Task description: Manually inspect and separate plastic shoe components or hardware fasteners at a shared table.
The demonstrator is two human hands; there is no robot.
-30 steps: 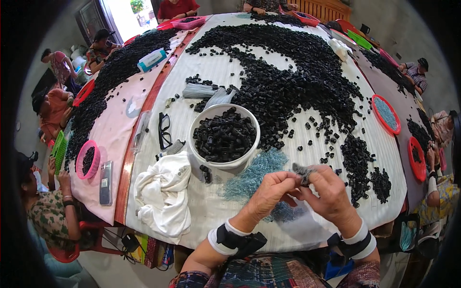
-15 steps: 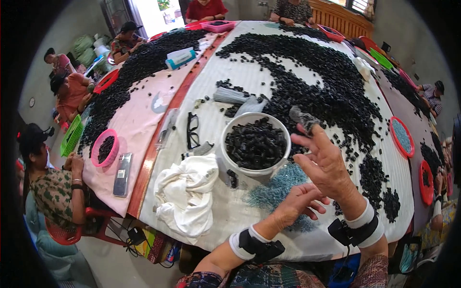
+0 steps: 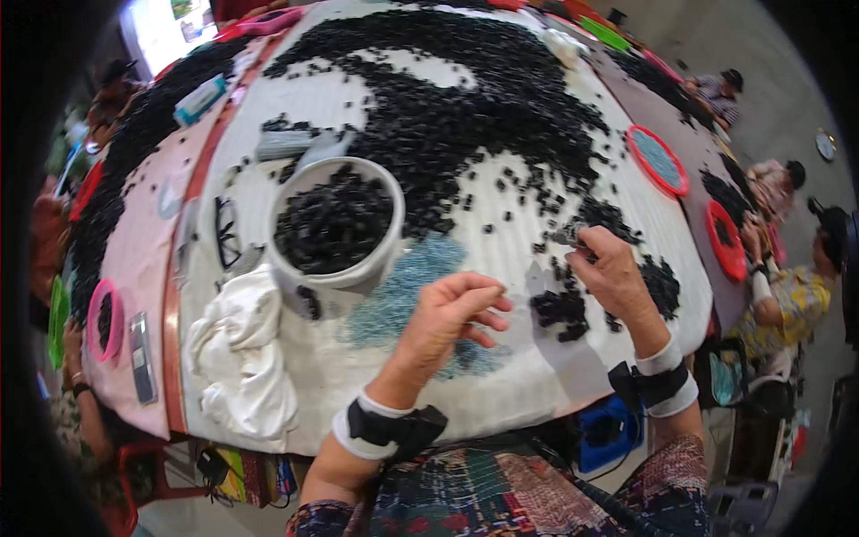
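My left hand [image 3: 438, 318] hovers over a spread of small blue-green pieces [image 3: 416, 273], its fingers loosely bent and apart, with nothing visible in them. To the right, my right hand [image 3: 622, 277] has its fingers curled together above a small heap of black pieces [image 3: 561, 313]. A grey cloth-like cover [image 3: 568, 234] shows at its fingertips; anything else pinched there is too blurred to make out. Left of both hands stands a white bucket [image 3: 386, 246] filled with small black parts [image 3: 333, 219]. White bands with black straps circle both wrists.
A crumpled white cloth [image 3: 242, 358] and dark-framed glasses [image 3: 225, 234] lie left of the bucket. Grey fabric bundles [image 3: 286, 145] sit behind it. A large mass of black pieces [image 3: 483, 107] covers the table's far part. Red baskets [image 3: 658, 161] and other people line the sides.
My view has swung to the right. My right hand has moved away from the bucket toward the small black heap, and its fingers have curled closed. My hands are now farther apart.
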